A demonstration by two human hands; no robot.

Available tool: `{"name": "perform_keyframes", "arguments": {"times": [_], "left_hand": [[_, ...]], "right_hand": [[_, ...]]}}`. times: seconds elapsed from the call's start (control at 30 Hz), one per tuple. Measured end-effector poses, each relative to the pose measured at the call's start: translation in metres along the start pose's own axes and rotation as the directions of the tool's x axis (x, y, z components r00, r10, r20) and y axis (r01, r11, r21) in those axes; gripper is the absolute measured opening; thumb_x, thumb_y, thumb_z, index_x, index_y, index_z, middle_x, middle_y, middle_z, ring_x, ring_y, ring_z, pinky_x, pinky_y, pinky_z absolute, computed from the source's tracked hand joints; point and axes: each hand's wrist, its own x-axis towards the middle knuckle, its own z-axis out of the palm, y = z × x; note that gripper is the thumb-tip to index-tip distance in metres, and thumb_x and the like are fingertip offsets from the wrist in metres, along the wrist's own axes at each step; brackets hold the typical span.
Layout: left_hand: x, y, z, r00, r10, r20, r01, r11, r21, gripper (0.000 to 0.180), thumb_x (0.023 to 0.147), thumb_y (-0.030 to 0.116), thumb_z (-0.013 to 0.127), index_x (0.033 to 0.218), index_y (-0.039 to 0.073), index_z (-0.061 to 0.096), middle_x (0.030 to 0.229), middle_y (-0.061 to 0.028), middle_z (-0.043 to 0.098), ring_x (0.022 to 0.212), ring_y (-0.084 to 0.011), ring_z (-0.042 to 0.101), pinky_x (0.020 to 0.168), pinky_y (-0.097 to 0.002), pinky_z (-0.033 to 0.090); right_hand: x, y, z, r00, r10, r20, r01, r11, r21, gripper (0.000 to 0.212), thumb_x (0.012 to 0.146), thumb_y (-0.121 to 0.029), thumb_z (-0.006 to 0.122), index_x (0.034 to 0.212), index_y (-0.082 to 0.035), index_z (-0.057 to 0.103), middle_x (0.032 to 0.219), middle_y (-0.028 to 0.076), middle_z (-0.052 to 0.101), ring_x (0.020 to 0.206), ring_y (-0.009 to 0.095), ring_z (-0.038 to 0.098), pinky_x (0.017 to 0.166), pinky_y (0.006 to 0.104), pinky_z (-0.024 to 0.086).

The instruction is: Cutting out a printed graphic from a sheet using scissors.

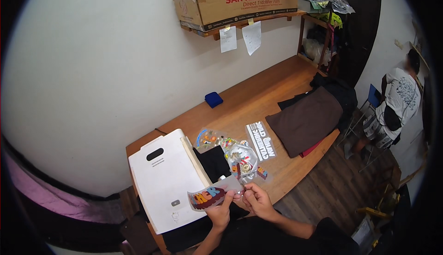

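Observation:
My left hand (219, 212) pinches a clear transfer film sheet (206, 199) with arched multicoloured lettering, raised over the near right corner of a white heat press (168, 181). At the film's right edge, my right hand (259, 203) is closed, with a thin dark tool (243, 187) showing at its fingertips. That tool is too small to tell its kind. Just beyond both hands lies a pile of printed films (242, 156), partly in clear plastic. A black cloth (213, 162) lies between the press and the pile.
Right of the pile lies a film with white lettering (260, 140). Dark folded garments (307, 121) cover the table's right part, and a blue folded cloth (213, 100) lies by the wall. Overhead, a shelf carries a cardboard box (244, 6). Another person (400, 93) stands far right.

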Motion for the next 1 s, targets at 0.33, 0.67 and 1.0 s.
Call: {"name": "perform_keyframes", "arguments": {"times": [0.33,0.67,1.0], "left_hand": [[-0.001,-0.011,-0.01,0.999,0.032,-0.021,-0.031,0.996,0.082,0.022,0.075,-0.002,0.061,0.093,-0.007,0.05,0.077,-0.0101,0.06,0.066,-0.0137,0.059,0.061,-0.0234,0.049],[-0.002,0.001,0.0,0.998,0.068,0.004,-0.068,0.998,-0.007,0.018,0.076,-0.004,0.058,0.092,-0.007,0.049,0.076,-0.0131,0.06,0.062,-0.0172,0.06,0.057,-0.0258,0.051],[-0.003,0.001,-0.003,0.999,0.043,0.001,-0.043,0.999,0.001,0.02,0.076,-0.004,0.059,0.093,-0.007,0.049,0.077,-0.0138,0.059,0.06,-0.0179,0.06,0.056,-0.0257,0.051]], "right_hand": [[-0.003,0.0,0.004,0.993,-0.12,-0.02,0.108,0.945,-0.308,0.015,0.086,-0.007,0.048,0.098,0.001,0.046,0.082,0.003,0.055,0.078,0.005,0.05,0.066,0.0191,0.041],[-0.002,-0.006,0.008,0.987,-0.162,-0.019,0.144,0.922,-0.359,0.014,0.087,-0.008,0.046,0.1,-0.001,0.046,0.073,-0.005,0.047,0.062,-0.002,0.039,0.052,0.0131,0.03],[-0.002,-0.005,0.007,0.989,-0.141,-0.033,0.119,0.922,-0.369,0.013,0.087,-0.007,0.046,0.098,-0.001,0.046,0.068,-0.005,0.041,0.057,-0.002,0.035,0.049,0.014,0.027]]}}
